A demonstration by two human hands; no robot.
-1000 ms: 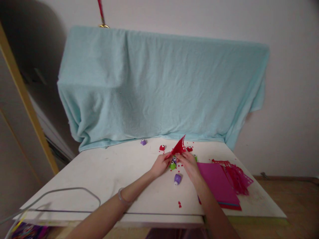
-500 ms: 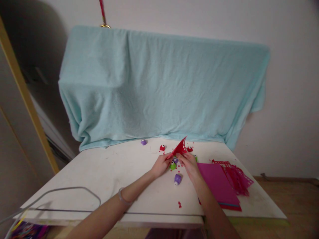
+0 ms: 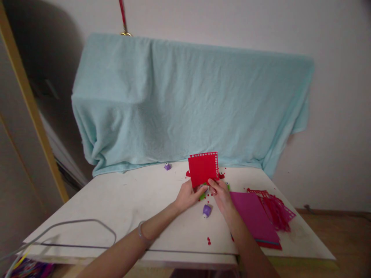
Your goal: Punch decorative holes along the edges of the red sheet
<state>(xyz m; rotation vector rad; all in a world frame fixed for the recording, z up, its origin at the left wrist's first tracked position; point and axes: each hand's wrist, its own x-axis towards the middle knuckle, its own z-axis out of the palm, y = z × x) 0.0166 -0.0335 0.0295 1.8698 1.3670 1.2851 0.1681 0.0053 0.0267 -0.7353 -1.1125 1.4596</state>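
Observation:
Both hands hold up a square of red paper (image 3: pixel 203 170) above the table, its face towards me and rows of small punched holes along its top and right edges. My left hand (image 3: pixel 188 195) grips the lower left, thumb along the bottom edge. My right hand (image 3: pixel 222 192) is closed on the lower right corner. Partly hidden under the hands is a green craft punch (image 3: pixel 202 196) with a round eye-like knob. A purple punch (image 3: pixel 206 211) lies nearer me. Tiny red paper cut-outs are scattered around them.
At the right lie a stack of magenta and red paper (image 3: pixel 253 214) and a heap of punched red scraps (image 3: pixel 278 212). Another purple punch (image 3: pixel 167 166) stands at the back. A grey cable (image 3: pixel 84 221) crosses the front left. A light-blue towel (image 3: pixel 197 100) hangs behind the table.
The red paper has turned from a folded-looking, edge-on tilt to flat and upright, facing me. Both hands still hold it in nearly the same place.

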